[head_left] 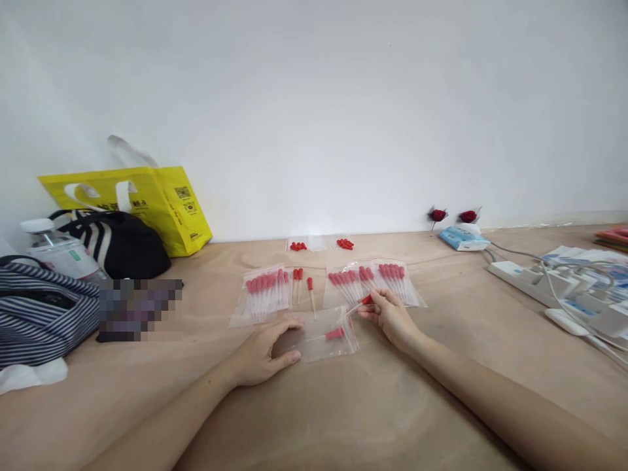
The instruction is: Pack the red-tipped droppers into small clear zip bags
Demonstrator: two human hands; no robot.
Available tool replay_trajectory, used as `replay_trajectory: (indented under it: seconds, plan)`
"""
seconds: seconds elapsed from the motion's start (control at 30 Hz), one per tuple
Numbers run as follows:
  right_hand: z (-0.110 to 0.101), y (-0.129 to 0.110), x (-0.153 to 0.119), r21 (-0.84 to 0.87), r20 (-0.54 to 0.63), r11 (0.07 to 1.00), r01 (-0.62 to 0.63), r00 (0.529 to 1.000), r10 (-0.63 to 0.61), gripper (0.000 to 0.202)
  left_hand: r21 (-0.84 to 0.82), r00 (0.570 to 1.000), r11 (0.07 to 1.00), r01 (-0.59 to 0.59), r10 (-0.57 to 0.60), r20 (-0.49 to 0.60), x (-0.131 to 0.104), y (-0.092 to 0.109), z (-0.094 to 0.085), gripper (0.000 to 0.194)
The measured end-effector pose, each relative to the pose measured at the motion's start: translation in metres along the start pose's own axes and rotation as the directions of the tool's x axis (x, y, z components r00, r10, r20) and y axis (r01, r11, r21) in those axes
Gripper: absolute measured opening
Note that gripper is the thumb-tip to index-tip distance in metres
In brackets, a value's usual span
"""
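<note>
Over the tan table (383, 405), the right hand (387, 314) has a dropper (364, 301) pinched by its bulb, fingers closed on it, tip angled down by the right end of a clear bag (307, 353). Pretty simple look: bright red bulb, skinny see-through tube. Left hand (262, 350) is at the bag's other end, thumb and fingers spread wide; can't tell if they've got any grip on the plastic.

Count: one dropper in hand, one inside that bag, three loose droppers (310, 284) behind it. One stuffed bag (243, 317) left, what looks like two full bags (417, 301) right, contents too overlapped to count. Two bulb clusters (298, 246) further back, two roses (438, 214).
</note>
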State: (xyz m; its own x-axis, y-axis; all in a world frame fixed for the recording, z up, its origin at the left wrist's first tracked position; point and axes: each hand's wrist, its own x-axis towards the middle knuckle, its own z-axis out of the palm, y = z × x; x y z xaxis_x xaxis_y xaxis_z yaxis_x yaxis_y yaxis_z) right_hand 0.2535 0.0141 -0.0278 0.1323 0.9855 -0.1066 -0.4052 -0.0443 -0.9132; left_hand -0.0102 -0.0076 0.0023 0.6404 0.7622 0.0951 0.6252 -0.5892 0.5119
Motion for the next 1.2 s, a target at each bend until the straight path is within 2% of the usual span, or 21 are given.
replay_trajectory:
  seconds: [0.13,0.2,0.3,0.43,0.53,0.6,0.73,0.83,0.93,1.0,1.13,1.17,1.2]
  plan:
    - [0.003,0.002,-0.011,-0.154,0.188,0.987,-0.041,0.980,0.070,0.027,0.034,1.000,0.999,0.018,-0.018,-0.009,0.000,0.000,0.002,0.044]
    - [0.002,0.001,-0.014,-0.292,0.280,0.956,-0.013,0.955,0.098,0.032,0.036,1.000,0.999,0.002,-0.001,-0.007,0.000,0.000,0.003,0.044]
    - [0.000,0.001,-0.014,-0.423,0.340,0.905,0.051,0.935,0.106,0.032,0.040,1.000,0.999,-0.019,0.019,-0.003,0.001,0.000,0.004,0.044]
    - [-0.002,0.002,-0.011,-0.492,0.435,0.858,0.148,0.896,0.095,0.029,0.046,1.000,0.999,-0.014,0.015,-0.005,0.002,0.001,0.005,0.044]
    - [-0.004,0.000,-0.010,-0.484,0.508,0.852,0.201,0.857,0.086,0.028,0.052,1.000,0.998,-0.026,0.026,0.001,0.002,0.002,0.006,0.044]
    - [-0.005,-0.003,-0.008,-0.489,0.518,0.846,0.212,0.851,0.086,0.029,0.057,0.999,0.998,-0.034,0.034,0.003,0.002,0.002,0.007,0.044]
    - [-0.007,-0.003,-0.002,-0.524,0.490,0.825,0.212,0.867,0.089,0.031,0.051,0.999,0.998,-0.040,0.041,0.000,0.003,0.001,0.008,0.045]
    - [-0.005,0.002,0.002,-0.596,0.448,0.768,0.232,0.891,0.078,0.030,0.052,0.999,0.998,-0.045,0.045,0.003,0.003,0.001,0.007,0.045]
    - [0.000,0.006,0.000,-0.655,0.407,0.696,0.294,0.913,-0.003,0.032,0.048,0.999,0.998,-0.044,0.044,0.004,0.003,0.002,0.007,0.045]
    - [0.001,0.006,-0.003,-0.652,0.458,0.661,0.372,0.888,-0.048,0.034,0.039,0.999,0.998,-0.046,0.046,-0.001,0.004,0.002,0.007,0.044]
    - [-0.004,-0.002,-0.004,-0.584,0.642,0.653,0.481,0.767,0.009,0.035,0.038,0.998,0.998,-0.054,0.055,-0.011,0.004,0.002,0.007,0.042]
    - [-0.006,-0.005,-0.002,-0.588,0.642,0.656,0.473,0.767,0.023,0.033,0.041,0.998,0.998,-0.056,0.056,-0.008,0.004,0.001,0.007,0.042]
    - [-0.007,-0.009,0.002,-0.606,0.614,0.654,0.453,0.789,0.023,0.030,0.042,0.998,0.997,-0.061,0.061,-0.003,0.004,0.001,0.007,0.042]
